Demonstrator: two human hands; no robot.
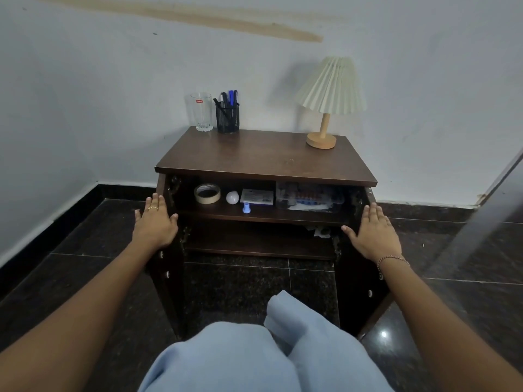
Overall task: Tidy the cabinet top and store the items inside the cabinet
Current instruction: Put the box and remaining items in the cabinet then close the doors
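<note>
A dark wooden cabinet (266, 165) stands against the white wall with both doors swung open toward me. My left hand (155, 222) lies flat with straight fingers on the outer face of the left door (167, 278). My right hand (373, 230) lies flat on the right door (359, 292). On the upper shelf sit a tape roll (207, 193), a white bulb (232, 197), a small blue cap (246, 207), a flat box (257, 196) and a clear plastic case (308, 198). On top stand a glass (201, 111), a black mesh pen holder (227, 116) and a pleated lamp (329, 100).
Crumpled paper (319, 232) lies at the right of the lower shelf. The floor is dark polished tile (85, 244). My knees in light blue cloth (254, 355) fill the bottom of the view. A dark door edge (486, 210) slants at the far right.
</note>
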